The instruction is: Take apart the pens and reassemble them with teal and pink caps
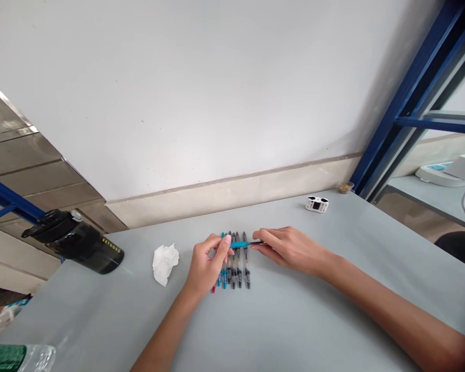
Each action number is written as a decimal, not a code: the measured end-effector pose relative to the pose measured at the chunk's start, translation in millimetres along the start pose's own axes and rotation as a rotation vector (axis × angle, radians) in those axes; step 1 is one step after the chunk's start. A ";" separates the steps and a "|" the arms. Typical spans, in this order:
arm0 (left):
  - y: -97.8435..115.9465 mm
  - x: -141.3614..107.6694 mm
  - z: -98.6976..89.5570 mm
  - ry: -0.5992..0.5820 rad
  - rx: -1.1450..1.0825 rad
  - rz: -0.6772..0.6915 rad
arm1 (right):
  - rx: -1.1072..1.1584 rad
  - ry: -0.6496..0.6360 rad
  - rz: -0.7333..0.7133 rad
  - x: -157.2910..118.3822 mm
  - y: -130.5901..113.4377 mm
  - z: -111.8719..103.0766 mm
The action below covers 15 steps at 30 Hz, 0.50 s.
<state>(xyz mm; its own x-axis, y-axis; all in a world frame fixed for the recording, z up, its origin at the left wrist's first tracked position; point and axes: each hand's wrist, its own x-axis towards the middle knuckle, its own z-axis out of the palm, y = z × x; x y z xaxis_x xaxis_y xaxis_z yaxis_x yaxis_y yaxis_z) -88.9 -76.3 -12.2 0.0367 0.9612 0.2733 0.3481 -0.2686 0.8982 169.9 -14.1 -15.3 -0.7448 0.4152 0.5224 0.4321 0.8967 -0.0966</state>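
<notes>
Both of my hands meet over a row of pens on the grey table. Between the thumb and fingers of my left hand (211,261) is the left end of a blue pen (239,244), held level. My right hand (289,248) pinches a thin dark part at the pen's right end; whether it is a separate piece is too small to tell. Under the hands lie several pens (239,276) side by side, with black, blue and red ends and partly clear barrels. My left hand and the blue pen hide some of their upper parts.
A crumpled white tissue (165,264) lies left of the pens, and a black bottle (79,243) stands farther left. A small white device (316,204) and a little clear tub (345,187) are at the back right. A green-labelled bottle (17,357) shows at lower left.
</notes>
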 end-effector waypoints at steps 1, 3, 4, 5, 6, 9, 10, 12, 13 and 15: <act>-0.4 -0.4 1.6 -0.019 0.006 0.009 | 0.024 -0.001 0.016 -0.8 -1.1 1.5; -1.4 -1.2 4.2 -0.049 0.029 0.029 | 0.069 -0.017 0.058 -2.7 -3.2 3.3; -1.8 -1.6 5.2 -0.059 0.047 0.040 | 0.086 -0.033 0.080 -3.4 -4.2 3.5; -2.1 -1.9 5.8 -0.064 0.066 0.050 | 0.100 -0.053 0.102 -3.9 -5.2 3.1; -2.3 -2.1 6.2 -0.067 0.082 0.060 | 0.111 -0.072 0.122 -4.1 -6.2 2.3; -2.5 -2.2 5.7 -0.069 0.086 0.077 | 0.148 -0.107 0.165 -3.4 -8.7 -1.0; -2.5 -2.1 5.3 -0.071 0.077 0.076 | 0.158 -0.114 0.173 -2.9 -9.3 -1.9; -2.9 -2.0 4.6 -0.075 0.065 0.070 | 0.171 -0.127 0.181 -1.9 -9.9 -3.0; -3.4 -2.0 4.4 -0.074 0.064 0.067 | 0.177 -0.129 0.181 -1.4 -9.8 -3.0; -4.6 -1.8 4.4 -0.068 0.071 0.068 | 0.187 -0.127 0.168 -0.5 -8.9 -2.4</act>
<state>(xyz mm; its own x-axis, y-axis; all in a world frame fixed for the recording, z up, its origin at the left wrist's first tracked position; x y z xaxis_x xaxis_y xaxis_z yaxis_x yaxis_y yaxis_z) -86.5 -76.5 -18.4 0.1248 0.9436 0.3065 0.4077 -0.3304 0.8512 167.6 -22.6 -12.7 -0.7334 0.5659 0.3767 0.4622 0.8214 -0.3341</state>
